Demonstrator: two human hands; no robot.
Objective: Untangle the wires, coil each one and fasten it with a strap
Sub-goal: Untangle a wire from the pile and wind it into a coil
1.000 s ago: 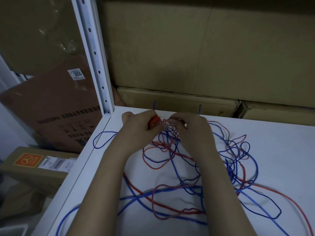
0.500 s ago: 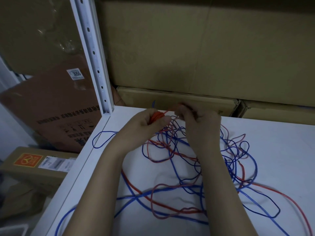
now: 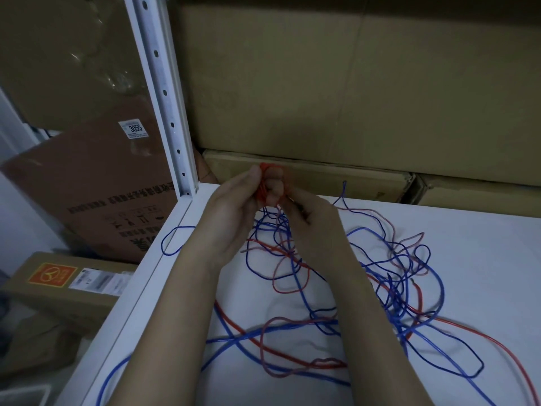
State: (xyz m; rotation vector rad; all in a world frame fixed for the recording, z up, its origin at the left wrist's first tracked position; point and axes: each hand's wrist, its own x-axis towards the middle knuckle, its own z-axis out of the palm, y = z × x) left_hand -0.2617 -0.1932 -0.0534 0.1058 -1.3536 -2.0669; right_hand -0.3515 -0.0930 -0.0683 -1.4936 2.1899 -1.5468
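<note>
A tangle of blue, red and pink wires (image 3: pixel 389 276) sprawls over the white shelf (image 3: pixel 483 247). My left hand (image 3: pixel 234 212) is raised above the shelf's back left corner and grips a small coil of red wire (image 3: pixel 261 187) between thumb and fingers. My right hand (image 3: pixel 310 221) is pressed close against it from the right, its fingers curled and pinching a thin strand just below the coil. Several strands hang from both hands down into the tangle. One blue loop (image 3: pixel 172 240) droops over the shelf's left edge.
A white perforated shelf post (image 3: pixel 164 92) rises at the back left corner. Large cardboard boxes (image 3: pixel 336 83) form a wall behind the shelf. More boxes, one brown with a label (image 3: pixel 87 183), stand on the floor to the left.
Both hands have lifted and drawn together toward the back. The red coil now stands upright in my left hand, and the strands below have been pulled up from the shelf.
</note>
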